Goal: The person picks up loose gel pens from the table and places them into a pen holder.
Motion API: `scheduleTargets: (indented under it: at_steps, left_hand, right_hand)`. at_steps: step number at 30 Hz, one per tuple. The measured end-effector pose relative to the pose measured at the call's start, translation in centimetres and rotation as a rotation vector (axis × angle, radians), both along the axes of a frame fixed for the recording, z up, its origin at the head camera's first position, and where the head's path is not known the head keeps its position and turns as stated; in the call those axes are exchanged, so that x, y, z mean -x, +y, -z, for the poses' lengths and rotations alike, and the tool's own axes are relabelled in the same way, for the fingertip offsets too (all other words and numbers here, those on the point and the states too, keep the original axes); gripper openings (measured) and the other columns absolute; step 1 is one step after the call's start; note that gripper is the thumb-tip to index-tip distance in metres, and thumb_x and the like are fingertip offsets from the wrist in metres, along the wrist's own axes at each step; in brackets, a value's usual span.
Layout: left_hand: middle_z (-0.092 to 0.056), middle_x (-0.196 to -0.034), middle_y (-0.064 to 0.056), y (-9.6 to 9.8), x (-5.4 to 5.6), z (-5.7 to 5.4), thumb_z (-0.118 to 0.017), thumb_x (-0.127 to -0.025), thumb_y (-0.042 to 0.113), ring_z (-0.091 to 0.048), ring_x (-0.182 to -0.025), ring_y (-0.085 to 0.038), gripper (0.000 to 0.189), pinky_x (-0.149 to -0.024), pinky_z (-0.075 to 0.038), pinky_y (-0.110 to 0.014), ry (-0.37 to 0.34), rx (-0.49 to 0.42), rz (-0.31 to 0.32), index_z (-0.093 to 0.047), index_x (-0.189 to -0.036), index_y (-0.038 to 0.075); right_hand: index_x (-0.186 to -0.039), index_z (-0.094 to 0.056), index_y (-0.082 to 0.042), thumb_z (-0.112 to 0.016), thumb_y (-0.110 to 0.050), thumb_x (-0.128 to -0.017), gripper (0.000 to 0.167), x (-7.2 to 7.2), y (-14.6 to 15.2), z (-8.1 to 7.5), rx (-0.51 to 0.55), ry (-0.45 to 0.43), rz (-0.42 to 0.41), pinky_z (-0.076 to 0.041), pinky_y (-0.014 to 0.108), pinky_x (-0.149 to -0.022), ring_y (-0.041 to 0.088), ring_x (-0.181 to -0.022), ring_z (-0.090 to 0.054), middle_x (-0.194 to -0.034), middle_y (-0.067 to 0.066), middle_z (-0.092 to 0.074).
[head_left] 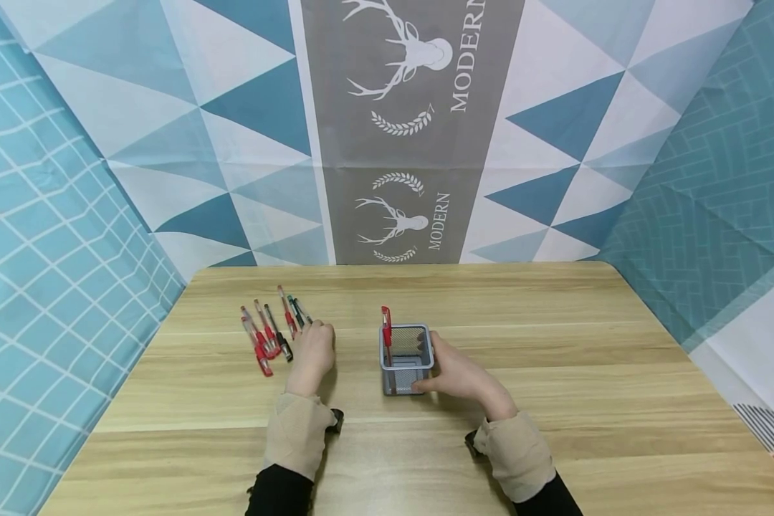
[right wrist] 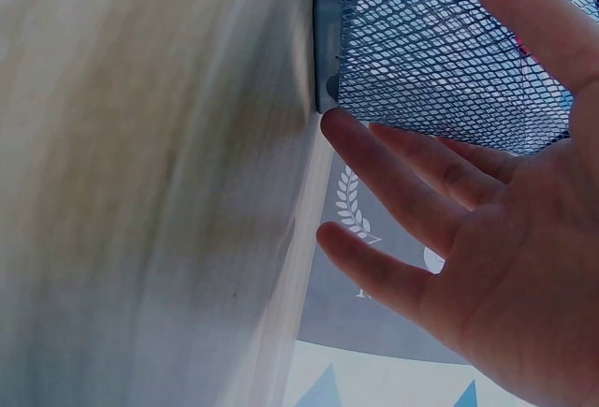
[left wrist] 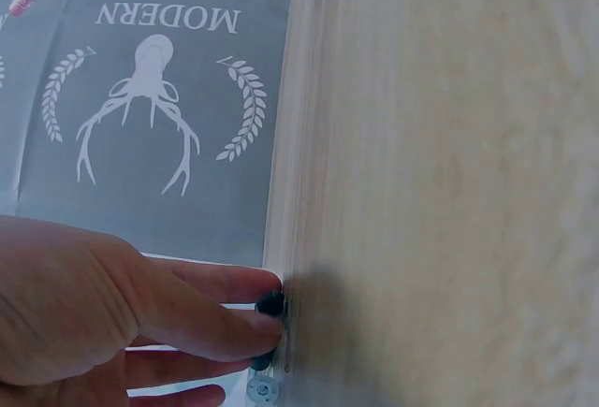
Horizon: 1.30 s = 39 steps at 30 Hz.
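On the left part of the table, my left hand (head_left: 314, 349) reaches the right end of a group of pens. Its thumb and forefinger pinch a dark-capped pen (left wrist: 270, 306) lying at the table surface; most of that pen is hidden by the fingers. My right hand (head_left: 459, 370) holds a grey mesh pen holder (head_left: 407, 382) from its right side, thumb at the front and fingers farther back. In the right wrist view, the fingers spread along the mesh wall (right wrist: 440, 42). One red pen (head_left: 387, 330) stands upright in the holder's left side.
Several red pens (head_left: 263, 356) and a black pen (head_left: 278, 332) lie left of my left hand. Another red pen (head_left: 287, 312) and dark pens (head_left: 294, 309) lie just beyond its fingers. A patterned cloth (head_left: 387, 143) hangs behind the wooden table (head_left: 555, 308).
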<state>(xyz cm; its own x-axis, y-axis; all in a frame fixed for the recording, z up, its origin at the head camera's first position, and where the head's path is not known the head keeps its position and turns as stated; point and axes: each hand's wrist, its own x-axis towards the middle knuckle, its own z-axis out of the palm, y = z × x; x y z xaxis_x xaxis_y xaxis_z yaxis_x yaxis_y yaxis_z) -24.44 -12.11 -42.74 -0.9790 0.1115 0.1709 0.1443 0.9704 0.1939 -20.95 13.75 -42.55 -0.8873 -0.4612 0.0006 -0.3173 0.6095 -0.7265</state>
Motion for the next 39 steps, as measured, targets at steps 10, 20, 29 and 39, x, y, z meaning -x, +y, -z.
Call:
scheduleTargets:
  at_steps: [10, 20, 29, 39]
  left_hand:
    - [-0.06, -0.08, -0.015, 0.06, 0.01, -0.17, -0.06, -0.074, -0.008, -0.055, -0.078, -0.037, 0.01, -0.072, -0.045, -0.048, 0.028, 0.03, 0.045, -0.063, -0.074, 0.002]
    - [-0.06, -0.079, -0.013, 0.05, 0.31, 0.15, -0.061, -0.075, -0.006, -0.055, -0.077, -0.032, 0.009, -0.078, -0.045, -0.046, 0.052, -0.008, 0.076, -0.063, -0.073, 0.003]
    - [-0.063, -0.081, -0.015, 0.21, 0.6, -0.03, -0.068, -0.076, 0.001, -0.059, -0.078, -0.034, 0.006, -0.076, -0.046, -0.045, 0.162, -0.055, 0.093, -0.067, -0.081, 0.001]
    - [-0.065, -0.086, -0.016, 0.32, 0.95, -0.53, -0.064, -0.078, -0.003, -0.061, -0.082, -0.034, 0.008, -0.08, -0.048, -0.043, 0.253, -0.198, 0.07, -0.068, -0.086, -0.001]
  right_hand:
    - [-0.134, -0.03, -0.009, -0.079, -0.026, -0.066, 0.085, -0.04, 0.01, -0.12, -0.001, -0.002, -0.004, -0.036, 0.046, -0.1, 0.026, -0.117, -0.048, -0.123, 0.01, -0.053]
    - [-0.136, -0.027, -0.008, -0.079, -0.026, -0.066, 0.089, 0.0, -0.01, -0.05, -0.003, 0.0, -0.014, -0.036, 0.048, -0.1, 0.028, -0.118, -0.047, -0.125, 0.012, -0.051]
    - [-0.134, -0.029, -0.009, -0.079, -0.027, -0.066, 0.086, -0.03, -0.03, -0.24, -0.011, -0.006, 0.0, -0.036, 0.047, -0.1, 0.026, -0.118, -0.047, -0.123, 0.011, -0.052]
    - [-0.134, -0.03, -0.008, -0.079, -0.027, -0.066, 0.086, 0.07, 0.1, -0.15, -0.005, -0.006, -0.005, -0.037, 0.047, -0.099, 0.026, -0.117, -0.048, -0.122, 0.011, -0.053]
